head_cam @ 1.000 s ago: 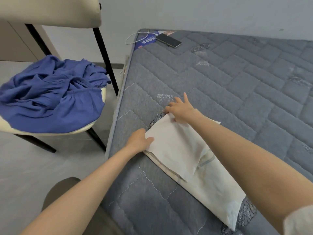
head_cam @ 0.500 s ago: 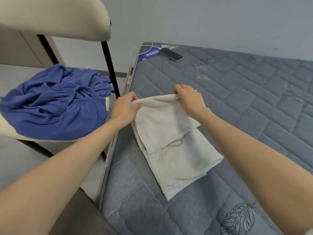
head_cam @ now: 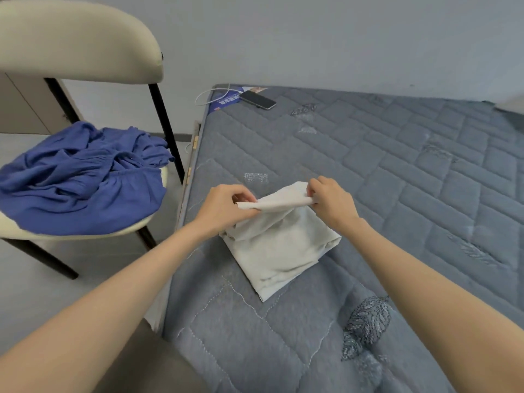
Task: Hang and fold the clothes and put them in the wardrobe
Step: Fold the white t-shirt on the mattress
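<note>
A cream-white garment [head_cam: 279, 245] lies partly folded on the grey quilted mattress [head_cam: 397, 177], near its left edge. My left hand [head_cam: 224, 207] pinches the left end of the garment's raised far edge. My right hand [head_cam: 331, 198] pinches the right end of that same edge. The edge is lifted off the mattress between both hands, while the folded lower part rests flat. A crumpled blue garment [head_cam: 82, 180] is heaped on the seat of a cream chair [head_cam: 76, 41] to the left of the bed.
A dark phone [head_cam: 257, 99] with a white cable [head_cam: 211, 96] lies at the mattress's far left corner, beside a blue printed label. The chair's black legs stand on the pale floor between chair and bed. A grey wall runs behind.
Both hands have lifted the garment's far end off the mattress and drawn it toward me, doubling it over. The cloth now forms a shorter, thicker packet than one second ago.
</note>
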Action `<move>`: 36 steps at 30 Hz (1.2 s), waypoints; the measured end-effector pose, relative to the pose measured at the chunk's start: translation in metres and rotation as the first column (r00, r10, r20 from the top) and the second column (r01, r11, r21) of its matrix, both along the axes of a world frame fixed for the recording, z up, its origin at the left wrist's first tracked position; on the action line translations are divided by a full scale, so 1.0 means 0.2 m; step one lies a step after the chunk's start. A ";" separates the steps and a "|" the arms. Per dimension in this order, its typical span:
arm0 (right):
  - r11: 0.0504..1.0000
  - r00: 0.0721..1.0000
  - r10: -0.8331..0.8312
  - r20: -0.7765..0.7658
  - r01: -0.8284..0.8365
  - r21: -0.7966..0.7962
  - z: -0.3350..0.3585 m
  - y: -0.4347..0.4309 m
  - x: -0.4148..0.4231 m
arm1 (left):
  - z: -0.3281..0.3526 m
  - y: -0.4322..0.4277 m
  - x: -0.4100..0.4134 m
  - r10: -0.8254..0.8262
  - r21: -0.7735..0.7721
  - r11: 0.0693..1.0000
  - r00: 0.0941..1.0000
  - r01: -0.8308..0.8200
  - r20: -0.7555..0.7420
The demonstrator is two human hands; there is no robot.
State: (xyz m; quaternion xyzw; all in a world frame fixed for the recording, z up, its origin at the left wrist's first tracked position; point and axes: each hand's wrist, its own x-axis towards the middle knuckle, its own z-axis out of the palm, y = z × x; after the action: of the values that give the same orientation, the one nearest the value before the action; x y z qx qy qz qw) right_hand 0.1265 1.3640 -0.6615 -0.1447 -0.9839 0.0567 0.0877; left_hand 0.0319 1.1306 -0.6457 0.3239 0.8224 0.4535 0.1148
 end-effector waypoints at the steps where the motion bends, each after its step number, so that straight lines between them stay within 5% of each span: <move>1: 1.000 1.000 -0.007 0.007 0.007 -0.005 -0.02 0.00 0.04 | -0.01 0.01 0.04 -0.028 -0.022 0.999 1.000 0.028 -0.002; 7: 0.999 0.996 -0.050 0.072 0.050 0.002 -0.10 -0.02 0.25 | -0.14 0.03 0.23 -0.221 -0.169 0.959 0.973 0.229 0.064; 16: 0.998 0.982 -0.054 0.180 0.051 0.022 -0.23 -0.01 0.43 | -0.32 0.09 0.40 -0.293 -0.266 0.910 0.947 0.318 0.132; 20: 0.997 0.952 -0.074 0.296 0.066 0.037 -0.21 -0.02 0.38 | -0.32 0.10 0.41 -0.334 -0.434 0.830 0.935 0.351 0.118; 24: 0.992 0.971 -0.128 0.200 0.129 0.010 -0.16 -0.04 0.28 | -0.29 0.13 0.39 -0.166 -0.426 0.899 0.979 0.101 -0.117; 28: 0.962 0.998 -0.058 0.016 0.060 -0.265 -0.20 -0.10 0.18 | -0.34 0.19 0.38 0.036 -0.432 0.880 0.936 -0.195 -0.350; 32: 0.967 0.990 0.108 0.094 -0.083 -0.242 -0.34 -0.16 0.10 | -0.45 0.29 0.43 0.079 -0.578 0.780 0.953 -0.241 -0.292; 36: 0.988 0.987 0.017 0.162 0.008 -0.152 -0.47 -0.13 0.10 | -0.59 0.26 0.39 0.110 -0.564 0.771 0.935 -0.295 -0.338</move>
State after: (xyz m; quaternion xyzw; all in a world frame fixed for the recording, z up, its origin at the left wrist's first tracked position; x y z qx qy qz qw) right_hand 0.1461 1.3376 -0.7561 -0.1531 -0.9809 0.1198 -0.0044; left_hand 0.1091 1.1826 -0.7627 0.2402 0.9618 0.1241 0.0428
